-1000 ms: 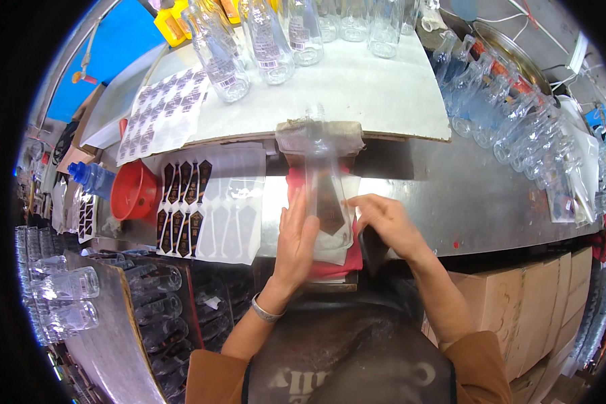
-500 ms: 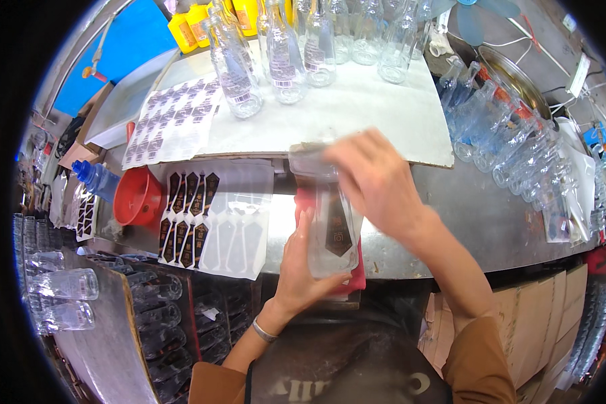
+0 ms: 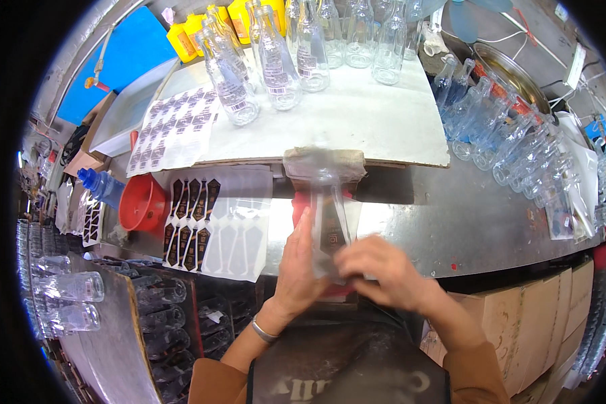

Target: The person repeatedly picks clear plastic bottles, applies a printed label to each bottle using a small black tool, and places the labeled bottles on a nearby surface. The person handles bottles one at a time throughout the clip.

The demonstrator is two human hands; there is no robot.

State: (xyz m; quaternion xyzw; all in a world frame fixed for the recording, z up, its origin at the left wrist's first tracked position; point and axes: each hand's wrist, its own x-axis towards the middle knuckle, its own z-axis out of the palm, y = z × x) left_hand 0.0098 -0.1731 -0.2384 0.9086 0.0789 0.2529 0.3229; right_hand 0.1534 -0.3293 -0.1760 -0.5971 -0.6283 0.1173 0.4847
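Observation:
A clear glass bottle with a dark, pointed label lies in front of me, its neck pointing away. Its neck lies over a pale cloth-wrapped rest, and red cloth shows under the body. My left hand grips the bottle along its left side near the base. Against the lower right part of the label is my right hand, fingers bent and smeared by motion; whether it holds anything is unclear. Left of the bottle lies a sheet of dark tie-shaped labels, its right part peeled bare.
Several upright glass bottles stand on the raised white board, beside a sheet of small printed labels. More bottles lie at right. A red bucket stands left; cardboard boxes are below right.
My right hand has moved from above the bottle's neck down toward its base, along the right side. My left hand stays at the bottle.

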